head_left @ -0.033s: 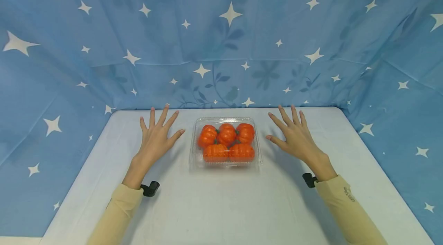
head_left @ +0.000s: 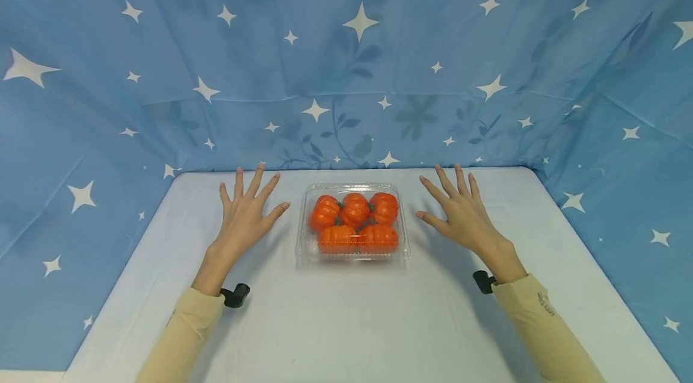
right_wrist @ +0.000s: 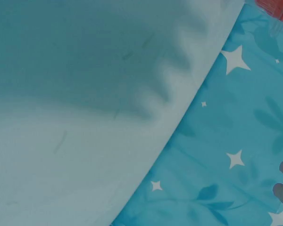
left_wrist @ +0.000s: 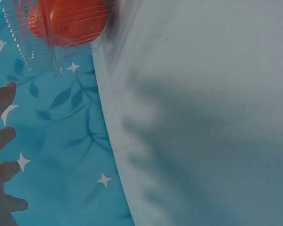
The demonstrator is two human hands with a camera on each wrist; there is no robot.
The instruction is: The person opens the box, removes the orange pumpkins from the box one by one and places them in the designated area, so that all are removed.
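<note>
we see left hand (head_left: 242, 216) spread wide at nine o'clock of clear box (head_left: 308, 249); right hand (head_left: 467, 216) also wide, at three o'clock; five pumpkins (head_left: 355, 210) inside box

1. From here I can see small dark letters (head_left: 545, 303) on the right sleeve (head_left: 552, 338), near its end.
2. They run along the sleeve and look like "Lets Slim", but they are tiny and fuzzy, so I can't be sure.
3. The left sleeve (head_left: 181, 335) has a little dark mark (head_left: 170, 318) on its outer edge, too small for me to read.
</note>
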